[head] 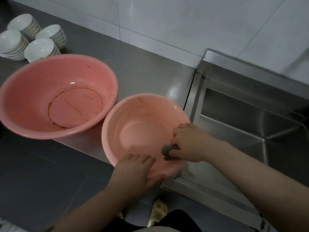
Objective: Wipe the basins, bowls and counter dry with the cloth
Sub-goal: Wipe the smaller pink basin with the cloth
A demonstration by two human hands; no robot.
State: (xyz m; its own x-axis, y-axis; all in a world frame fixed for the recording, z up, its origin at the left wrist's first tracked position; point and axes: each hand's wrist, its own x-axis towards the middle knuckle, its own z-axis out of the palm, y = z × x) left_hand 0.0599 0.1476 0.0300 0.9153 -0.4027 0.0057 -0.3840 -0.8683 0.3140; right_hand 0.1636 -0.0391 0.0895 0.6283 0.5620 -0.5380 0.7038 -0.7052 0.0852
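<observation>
Cloth point(168, 152), grey and bunched, sits pinched in the right hand point(189, 142) against the nearer pink basin's point(142, 124) inner wall, while the left hand point(135, 171) grips its near rim, fingers spread.

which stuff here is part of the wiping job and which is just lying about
Job: grey cloth in right hand; near basin, gripped by left hand; far basin; white bowl stacks; counter.
Just there: sink; tiled wall; slipper.
</observation>
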